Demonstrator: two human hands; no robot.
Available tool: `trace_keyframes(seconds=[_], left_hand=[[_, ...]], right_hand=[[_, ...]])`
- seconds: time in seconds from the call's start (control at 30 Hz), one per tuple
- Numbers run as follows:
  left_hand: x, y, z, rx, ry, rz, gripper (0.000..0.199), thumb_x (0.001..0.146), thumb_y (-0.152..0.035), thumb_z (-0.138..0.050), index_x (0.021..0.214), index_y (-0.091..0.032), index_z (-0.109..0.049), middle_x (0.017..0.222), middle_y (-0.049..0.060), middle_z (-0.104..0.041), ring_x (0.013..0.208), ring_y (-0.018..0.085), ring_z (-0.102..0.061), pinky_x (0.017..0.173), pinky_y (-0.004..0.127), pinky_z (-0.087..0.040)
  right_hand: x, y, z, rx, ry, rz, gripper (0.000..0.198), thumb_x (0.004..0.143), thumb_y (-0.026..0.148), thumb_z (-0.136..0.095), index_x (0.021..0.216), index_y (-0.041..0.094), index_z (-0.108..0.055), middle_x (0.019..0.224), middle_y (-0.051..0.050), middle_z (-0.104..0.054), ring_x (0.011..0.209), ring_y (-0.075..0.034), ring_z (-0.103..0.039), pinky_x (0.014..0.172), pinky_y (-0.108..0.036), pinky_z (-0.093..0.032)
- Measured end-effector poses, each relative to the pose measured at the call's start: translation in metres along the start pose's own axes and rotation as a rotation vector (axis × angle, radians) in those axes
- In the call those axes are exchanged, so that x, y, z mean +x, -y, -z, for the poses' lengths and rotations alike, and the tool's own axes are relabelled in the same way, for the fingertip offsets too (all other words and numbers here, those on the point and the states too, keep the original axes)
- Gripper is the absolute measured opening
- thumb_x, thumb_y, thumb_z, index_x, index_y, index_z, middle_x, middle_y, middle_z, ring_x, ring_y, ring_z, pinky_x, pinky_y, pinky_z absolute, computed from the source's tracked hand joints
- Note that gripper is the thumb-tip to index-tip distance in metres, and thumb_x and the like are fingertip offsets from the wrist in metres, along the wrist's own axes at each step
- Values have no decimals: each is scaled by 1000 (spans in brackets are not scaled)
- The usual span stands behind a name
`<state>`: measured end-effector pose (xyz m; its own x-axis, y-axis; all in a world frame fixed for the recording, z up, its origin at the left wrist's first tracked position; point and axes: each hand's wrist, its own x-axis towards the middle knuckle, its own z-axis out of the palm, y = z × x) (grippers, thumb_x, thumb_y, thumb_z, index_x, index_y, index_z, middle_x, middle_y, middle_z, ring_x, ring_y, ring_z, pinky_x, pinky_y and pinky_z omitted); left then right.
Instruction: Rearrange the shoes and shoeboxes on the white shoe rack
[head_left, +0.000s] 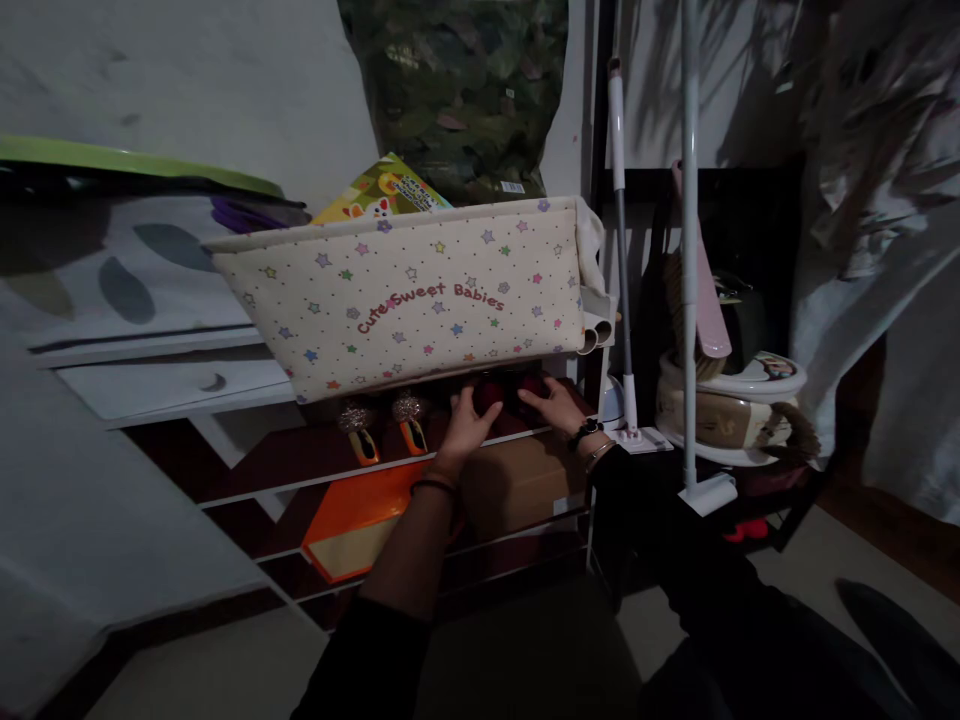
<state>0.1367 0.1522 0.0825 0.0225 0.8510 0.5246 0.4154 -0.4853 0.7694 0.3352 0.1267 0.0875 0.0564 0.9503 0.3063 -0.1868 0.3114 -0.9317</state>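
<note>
On the upper shelf of the rack, below the fabric bin, my left hand [469, 428] has its thumb and fingers around a dark red shoe [489, 394]. Just to the right, my right hand [556, 406] grips a second dark red shoe [531, 388] from its outer side. Both look rounded, but deep shadow hides most of their shape. Left of my hands, a pair of orange-trimmed shoes [365, 447] with glittery tops stands on the same shelf.
A cream star-patterned bin [420, 300] overhangs the shelf. Beneath are an orange box [360, 520] and a brown cardboard box [517, 490]. To the right stand a flat mop [628, 400], a white pole [688, 250] and a lidded container [720, 415]. A white drawer [172, 385] is left.
</note>
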Motion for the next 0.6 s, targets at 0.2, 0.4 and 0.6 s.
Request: trace_keyframes(seconds=[0.2, 0.4, 0.6], left_hand=[[-8, 17, -18, -333, 46, 101, 91, 70, -49, -84, 148, -21, -45, 136, 17, -58, 114, 28, -66, 97, 45, -56], [-8, 20, -4, -511, 138, 172, 100, 66, -53, -86, 148, -20, -40, 123, 14, -69, 92, 22, -73, 89, 42, -60], [-8, 25, -1, -494, 147, 211, 102, 64, -58, -88, 146, -17, -41, 107, 13, -76, 90, 25, -76, 88, 42, -60]], right_hand=[[-2, -8, 13, 173, 117, -71, 75, 74, 44, -88, 141, 30, -59, 106, -1, -76, 81, -16, -71, 76, -32, -64], [1, -26, 4, 313, 67, -15, 83, 67, 46, -92, 141, 32, -58, 107, 1, -73, 77, -11, -64, 71, -24, -61], [3, -34, -6, 215, 46, 73, 73, 69, 53, -88, 133, 28, -64, 89, 5, -68, 67, -8, -54, 64, -21, -57]])
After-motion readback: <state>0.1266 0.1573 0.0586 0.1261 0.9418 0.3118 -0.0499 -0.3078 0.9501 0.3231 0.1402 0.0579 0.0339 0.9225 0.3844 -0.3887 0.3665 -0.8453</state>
